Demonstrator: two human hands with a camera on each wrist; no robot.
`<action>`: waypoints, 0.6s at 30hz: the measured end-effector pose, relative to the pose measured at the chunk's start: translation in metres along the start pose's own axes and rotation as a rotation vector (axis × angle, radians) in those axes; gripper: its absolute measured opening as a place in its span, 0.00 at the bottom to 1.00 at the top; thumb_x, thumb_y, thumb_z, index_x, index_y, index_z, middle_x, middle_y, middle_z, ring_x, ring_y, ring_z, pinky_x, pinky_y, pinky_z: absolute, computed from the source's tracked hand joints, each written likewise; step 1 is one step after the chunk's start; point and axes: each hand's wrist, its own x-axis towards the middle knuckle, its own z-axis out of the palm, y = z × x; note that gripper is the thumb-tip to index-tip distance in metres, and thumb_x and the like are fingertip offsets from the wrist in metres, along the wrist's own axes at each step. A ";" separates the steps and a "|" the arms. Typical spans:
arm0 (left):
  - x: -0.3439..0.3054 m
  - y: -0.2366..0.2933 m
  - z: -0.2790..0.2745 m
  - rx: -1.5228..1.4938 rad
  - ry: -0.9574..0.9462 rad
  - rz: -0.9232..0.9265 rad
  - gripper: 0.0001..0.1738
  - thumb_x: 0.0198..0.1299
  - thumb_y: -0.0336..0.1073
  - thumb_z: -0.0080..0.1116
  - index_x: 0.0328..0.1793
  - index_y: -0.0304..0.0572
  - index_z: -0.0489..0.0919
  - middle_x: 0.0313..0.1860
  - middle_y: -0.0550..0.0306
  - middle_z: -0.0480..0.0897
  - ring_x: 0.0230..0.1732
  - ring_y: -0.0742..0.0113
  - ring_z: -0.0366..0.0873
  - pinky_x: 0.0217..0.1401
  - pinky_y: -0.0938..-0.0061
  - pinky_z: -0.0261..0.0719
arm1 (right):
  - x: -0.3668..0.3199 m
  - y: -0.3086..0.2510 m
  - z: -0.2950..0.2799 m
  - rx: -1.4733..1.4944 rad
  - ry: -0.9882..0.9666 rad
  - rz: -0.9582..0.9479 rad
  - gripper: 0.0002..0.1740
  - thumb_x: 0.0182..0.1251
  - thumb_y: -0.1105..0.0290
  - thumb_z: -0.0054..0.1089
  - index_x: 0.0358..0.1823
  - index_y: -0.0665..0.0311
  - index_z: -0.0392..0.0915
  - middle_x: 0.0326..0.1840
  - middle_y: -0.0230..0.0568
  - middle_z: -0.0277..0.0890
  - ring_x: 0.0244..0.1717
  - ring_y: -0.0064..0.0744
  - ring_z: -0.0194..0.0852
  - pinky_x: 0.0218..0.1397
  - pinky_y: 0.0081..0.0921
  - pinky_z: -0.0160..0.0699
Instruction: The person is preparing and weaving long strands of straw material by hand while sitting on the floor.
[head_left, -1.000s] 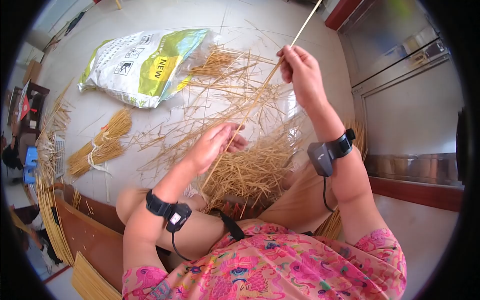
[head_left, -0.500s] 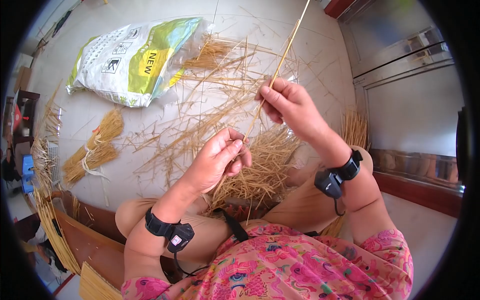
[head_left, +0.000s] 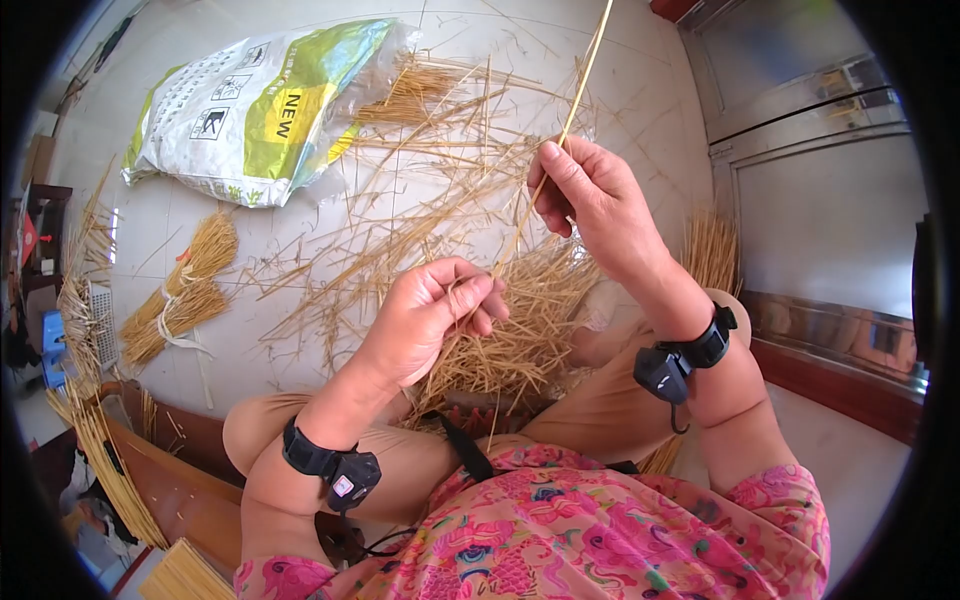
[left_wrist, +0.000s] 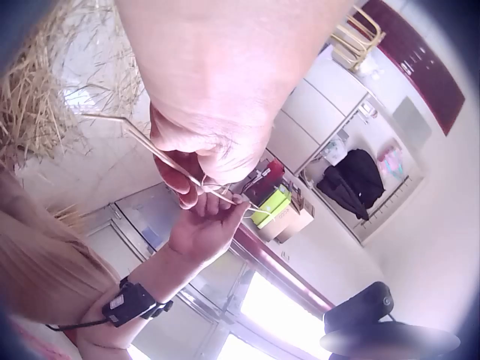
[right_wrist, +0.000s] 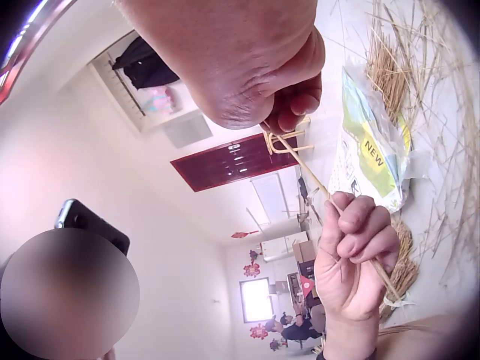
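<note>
A long, thin straw stalk slants between both hands in the head view, its far end running out past the top edge. My left hand pinches its lower part between thumb and curled fingers, over a heap of cut straw. Farther up, my right hand holds the same stalk between thumb and forefinger. A short stretch of the stalk shows between the hands in the right wrist view. In the left wrist view, a bent end of straw sticks out past the left hand.
Loose straw litters the tiled floor. A white and green bag lies at the back left with straw at its mouth. Below it is a tied straw bundle. A brown wooden trough stands at left, a metal-panelled cabinet at right.
My right hand has come down the stalk, closer to the left hand, then shifted slightly up again. My left hand's fingers, looser a second ago, have closed on the stalk.
</note>
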 end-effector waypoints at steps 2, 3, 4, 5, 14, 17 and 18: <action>0.001 0.000 0.003 -0.094 0.029 -0.043 0.09 0.66 0.36 0.52 0.43 0.37 0.76 0.32 0.57 0.80 0.29 0.77 0.74 0.33 0.84 0.73 | 0.000 0.002 0.000 0.007 -0.003 -0.030 0.18 0.75 0.59 0.43 0.31 0.62 0.73 0.20 0.26 0.70 0.20 0.11 0.64 0.22 0.11 0.64; 0.001 0.001 0.003 -0.142 0.045 -0.062 0.09 0.66 0.36 0.52 0.42 0.38 0.76 0.32 0.57 0.80 0.28 0.77 0.73 0.31 0.85 0.72 | 0.000 0.002 0.000 -0.022 -0.001 -0.045 0.18 0.75 0.59 0.42 0.31 0.63 0.73 0.20 0.27 0.69 0.20 0.12 0.64 0.23 0.12 0.64; 0.002 0.000 0.003 -0.140 0.052 -0.072 0.09 0.66 0.37 0.52 0.42 0.38 0.76 0.32 0.57 0.80 0.27 0.77 0.73 0.31 0.85 0.72 | -0.001 0.001 0.001 -0.051 0.000 -0.060 0.18 0.75 0.59 0.41 0.32 0.63 0.72 0.21 0.28 0.69 0.20 0.13 0.64 0.23 0.12 0.63; 0.003 -0.002 0.002 -0.137 0.059 -0.082 0.09 0.66 0.38 0.52 0.41 0.39 0.76 0.31 0.57 0.80 0.27 0.77 0.73 0.30 0.85 0.71 | -0.001 0.001 0.002 -0.080 0.001 -0.076 0.18 0.76 0.59 0.40 0.32 0.64 0.71 0.21 0.28 0.68 0.20 0.14 0.63 0.23 0.12 0.63; 0.009 -0.015 -0.009 -0.135 0.301 -0.019 0.11 0.66 0.40 0.52 0.43 0.39 0.75 0.34 0.57 0.79 0.31 0.72 0.75 0.33 0.80 0.72 | -0.005 0.005 0.007 -0.075 0.008 -0.217 0.18 0.76 0.61 0.40 0.31 0.64 0.72 0.20 0.28 0.69 0.20 0.13 0.64 0.23 0.12 0.65; 0.006 -0.011 -0.009 -0.137 0.290 -0.026 0.11 0.67 0.39 0.52 0.45 0.39 0.75 0.36 0.56 0.80 0.36 0.69 0.77 0.39 0.78 0.74 | 0.000 0.005 0.001 -0.074 0.075 -0.206 0.18 0.76 0.61 0.40 0.31 0.65 0.72 0.18 0.28 0.67 0.18 0.12 0.63 0.21 0.13 0.64; 0.006 -0.008 -0.010 -0.132 0.241 -0.025 0.11 0.67 0.38 0.51 0.45 0.38 0.75 0.37 0.55 0.80 0.36 0.69 0.78 0.40 0.78 0.74 | 0.002 0.005 -0.001 -0.114 0.100 -0.214 0.19 0.75 0.61 0.40 0.30 0.66 0.71 0.17 0.28 0.67 0.17 0.13 0.61 0.20 0.14 0.62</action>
